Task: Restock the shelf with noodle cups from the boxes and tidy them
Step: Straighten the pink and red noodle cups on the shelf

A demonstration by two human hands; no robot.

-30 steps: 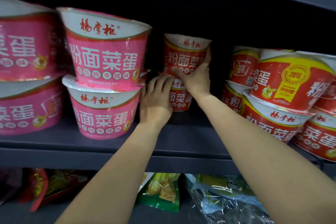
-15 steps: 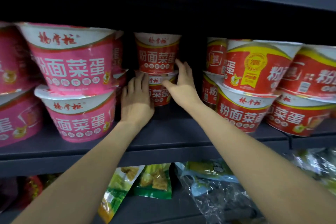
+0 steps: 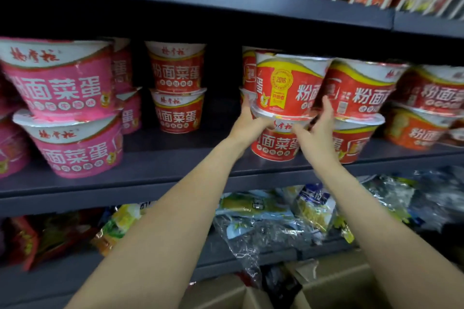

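Your left hand (image 3: 247, 123) and right hand (image 3: 320, 128) cup, fingers curled, opposite sides of the upright red-and-yellow plastic-wrapped noodle cup (image 3: 288, 88) stacked on 1 lower red cup (image 3: 275, 144), its axis vertical between both palms.

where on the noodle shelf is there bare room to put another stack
Bare shelf lies between the small red stack and the red cup both hands hold, and along the front edge before the small stack. Right of the hands cups sit tightly packed; the pink stacks crowd the left.
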